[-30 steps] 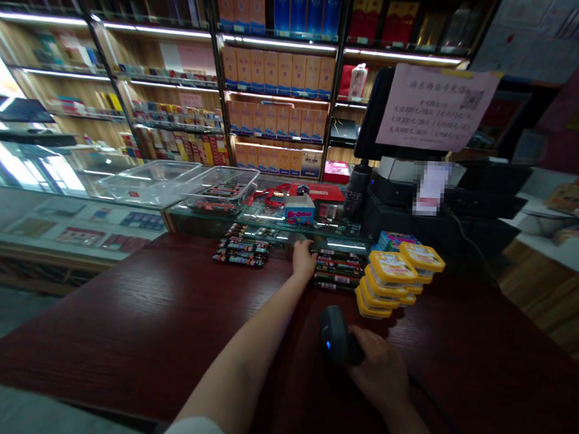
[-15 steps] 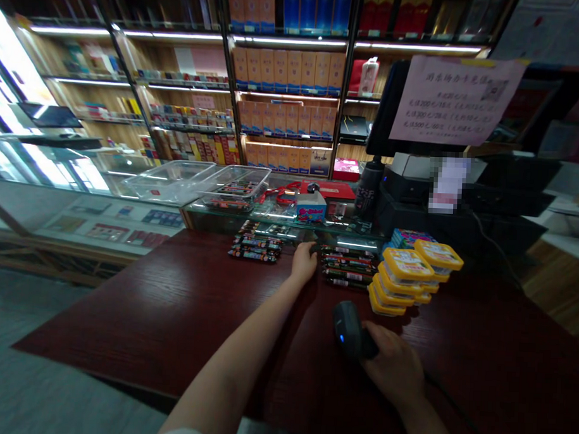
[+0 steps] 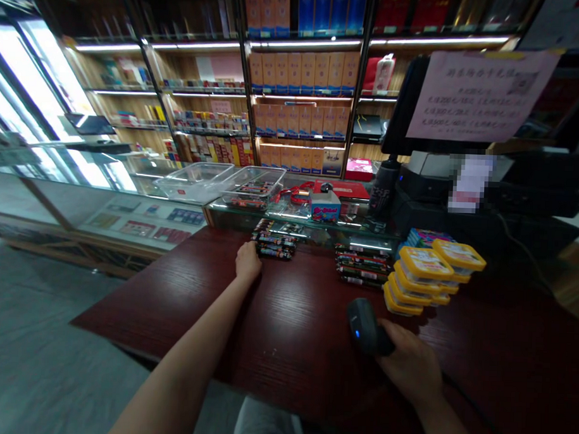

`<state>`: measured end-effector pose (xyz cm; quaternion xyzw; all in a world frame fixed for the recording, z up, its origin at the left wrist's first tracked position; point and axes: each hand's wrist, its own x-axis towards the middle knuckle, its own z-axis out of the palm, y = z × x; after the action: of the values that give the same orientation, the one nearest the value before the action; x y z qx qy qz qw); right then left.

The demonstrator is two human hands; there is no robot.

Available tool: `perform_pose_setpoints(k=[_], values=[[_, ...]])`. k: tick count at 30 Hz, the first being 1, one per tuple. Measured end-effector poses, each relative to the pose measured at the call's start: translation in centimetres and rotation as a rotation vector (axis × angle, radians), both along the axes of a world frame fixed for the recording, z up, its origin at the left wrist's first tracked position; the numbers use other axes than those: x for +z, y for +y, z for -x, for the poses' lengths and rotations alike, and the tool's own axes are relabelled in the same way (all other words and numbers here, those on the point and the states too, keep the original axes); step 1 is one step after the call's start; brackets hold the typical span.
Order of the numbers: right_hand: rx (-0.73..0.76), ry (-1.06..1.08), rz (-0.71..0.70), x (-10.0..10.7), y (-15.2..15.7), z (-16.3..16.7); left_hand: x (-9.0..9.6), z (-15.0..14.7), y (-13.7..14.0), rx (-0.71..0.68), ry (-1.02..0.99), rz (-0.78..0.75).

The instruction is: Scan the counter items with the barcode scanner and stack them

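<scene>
My right hand (image 3: 410, 363) grips the handle of a black barcode scanner (image 3: 364, 327), which has a blue light glowing on it. Stretched out across the dark red table (image 3: 286, 312), my left hand (image 3: 248, 263) is at the left end of a pile of slim, dark-wrapped sticks (image 3: 276, 242). Its fingers are curled in against the pile's end, and what they hold is hidden. A second pile of similar sticks (image 3: 361, 267), some showing barcode labels, lies further right. Beside that pile stand stacked clear tubs with yellow lids (image 3: 425, 263).
Behind the table runs a glass counter with clear plastic trays (image 3: 252, 184), a small blue-and-pink box (image 3: 325, 207) and red cords (image 3: 295, 192). A monitor with a pink paper sign (image 3: 483, 97) stands at right. The scanner's cable trails to the lower right.
My left hand has moved left, from beside the right pile to the left end of the left pile. The scanner stays in my right hand. The view has turned slightly left.
</scene>
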<state>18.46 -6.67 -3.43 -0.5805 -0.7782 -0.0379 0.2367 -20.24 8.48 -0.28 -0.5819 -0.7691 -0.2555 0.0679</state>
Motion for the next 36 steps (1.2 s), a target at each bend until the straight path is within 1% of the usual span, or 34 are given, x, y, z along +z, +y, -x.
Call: perform_pose_setpoints(k=[5,7,11,14,16,18,20,23,27,30,33,36], values=[[-0.022,0.002,-0.003,0.8,-0.6,0.6,-0.3,1.1,-1.0,0.001,0.069,0.036],[-0.014,0.005,0.004,1.0,-0.7,0.7,-0.2,1.3,-1.4,-0.024,0.094,0.049],[-0.008,0.007,-0.017,0.9,-0.8,0.6,0.1,2.0,-1.9,-0.152,0.142,0.080],[0.003,-0.002,-0.015,0.7,-0.8,0.5,0.3,1.8,-2.4,-0.268,0.133,0.108],[0.006,-0.004,-0.008,0.6,-0.8,0.4,0.5,1.0,-2.7,-0.315,0.101,0.070],[0.005,-0.001,-0.011,0.6,-0.9,0.4,0.7,-0.6,-3.0,-0.330,0.041,0.000],[0.006,-0.002,-0.016,0.5,-1.0,0.5,0.7,-2.7,-3.3,-0.343,-0.036,-0.071],[0.000,0.003,-0.018,0.6,-1.1,0.5,0.4,-6.0,-3.8,-0.401,-0.107,-0.155],[0.009,0.066,0.009,1.3,-1.4,0.8,-0.7,-9.1,-4.7,-0.428,-0.167,-0.140],[-0.019,0.189,0.081,2.4,-1.7,1.3,-1.4,-9.9,-5.3,-0.442,-0.228,-0.152],[-0.055,0.367,0.203,3.6,-1.9,1.9,-1.4,-10.0,-5.7,-0.437,-0.249,-0.160],[0.002,0.611,0.260,4.5,-2.1,2.5,-1.0,-10.1,-6.0,-0.405,-0.241,-0.158]])
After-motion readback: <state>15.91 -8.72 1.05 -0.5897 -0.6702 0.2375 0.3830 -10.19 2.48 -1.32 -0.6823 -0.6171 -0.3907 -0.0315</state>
